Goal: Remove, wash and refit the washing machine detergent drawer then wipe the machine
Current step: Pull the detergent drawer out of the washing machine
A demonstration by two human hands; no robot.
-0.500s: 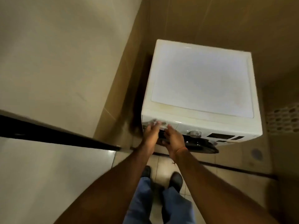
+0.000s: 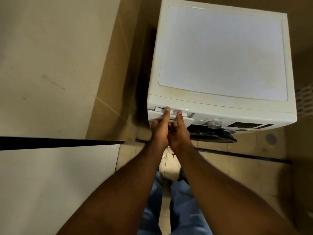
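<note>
A white front-loading washing machine (image 2: 223, 53) stands below me, seen from above. Its white detergent drawer (image 2: 155, 115) sits at the top left of the front panel and sticks out a little. My left hand (image 2: 160, 128) and my right hand (image 2: 178, 131) are pressed together at the drawer's front. Both grip it, with a finger of each hand laid over the drawer's top edge. The drawer's inside is hidden.
A silver program dial (image 2: 214, 124) and a dark display (image 2: 243, 125) lie right of the drawer. The dark door (image 2: 211, 135) bulges out under the panel. A beige tiled wall (image 2: 50, 65) stands close on the left. A floor drain (image 2: 271, 139) is at the right.
The camera has come closer to the machine. My hands have closed together on the drawer front, and the drawer now stands slightly out from the panel.
</note>
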